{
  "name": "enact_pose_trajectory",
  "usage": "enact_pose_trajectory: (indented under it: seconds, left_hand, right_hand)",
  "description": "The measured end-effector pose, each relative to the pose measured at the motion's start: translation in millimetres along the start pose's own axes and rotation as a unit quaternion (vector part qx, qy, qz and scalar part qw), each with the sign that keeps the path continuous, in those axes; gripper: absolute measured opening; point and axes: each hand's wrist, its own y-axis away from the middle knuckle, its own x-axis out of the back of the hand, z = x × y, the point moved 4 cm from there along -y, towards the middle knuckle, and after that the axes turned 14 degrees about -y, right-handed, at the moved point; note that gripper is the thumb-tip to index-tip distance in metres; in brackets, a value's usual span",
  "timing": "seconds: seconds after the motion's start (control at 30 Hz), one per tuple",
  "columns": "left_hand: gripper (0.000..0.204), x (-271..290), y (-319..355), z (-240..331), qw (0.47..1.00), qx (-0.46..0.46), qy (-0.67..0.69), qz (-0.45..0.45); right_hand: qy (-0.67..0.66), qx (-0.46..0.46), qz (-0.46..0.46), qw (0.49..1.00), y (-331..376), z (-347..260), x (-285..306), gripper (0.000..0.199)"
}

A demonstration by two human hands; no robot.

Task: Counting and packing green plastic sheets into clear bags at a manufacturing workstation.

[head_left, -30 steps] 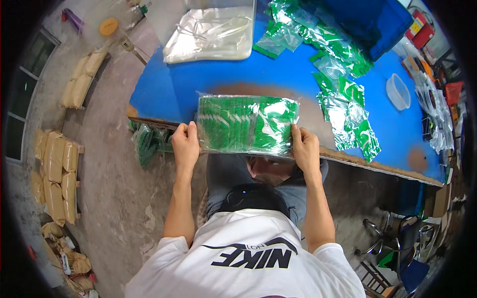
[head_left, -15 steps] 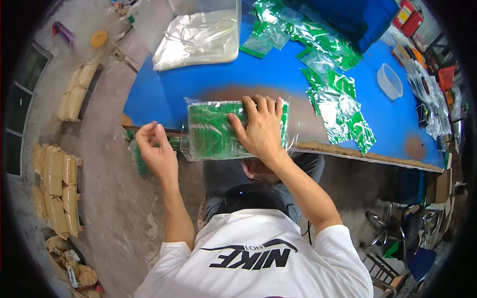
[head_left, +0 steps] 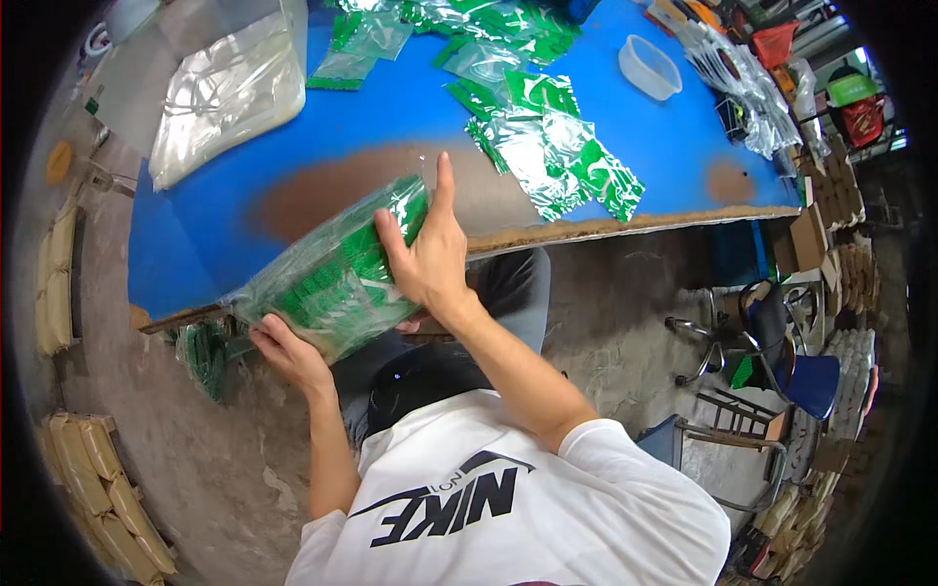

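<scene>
The head view shows a see-through plastic bag (head_left: pixel 332 273) stuffed with green packets, tilted at the front edge of the blue table (head_left: pixel 410 107). The right hand (head_left: pixel 427 256) lies flat and spread wide on the bag's crinkly top end, and the left hand (head_left: pixel 285 350) grips it from below. A clear tub (head_left: pixel 649 66), loose shiny green packets (head_left: pixel 547 156) and a big floppy clear bag (head_left: pixel 230 93) lie on the table

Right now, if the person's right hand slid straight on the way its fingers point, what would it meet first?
The right hand lies flat on the clear bag of green pieces, fingers pointing away from the body. Straight on looks like bare blue tabletop, worn brown there. The loose green packets lie off to its right, though depth is unclear.
</scene>
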Motion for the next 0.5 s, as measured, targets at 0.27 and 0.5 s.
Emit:
enact_pose_trajectory:
  seconds: [0.27, 0.5]
  left_hand:
    - [0.071, -17.9, -10.4, -24.8, 0.924, 0.163, 0.338, -0.076]
    - [0.074, 56.6, -10.6, -143.3, 0.891, 0.223, 0.291, -0.268]
  right_hand:
    - [-0.075, -0.103, -0.155, 0.980, 1.2, -13.9, -6.9, 0.052]
    - [0.104, -0.016, 0.046, 0.993, -72.3, 39.8, 70.6, 0.087]
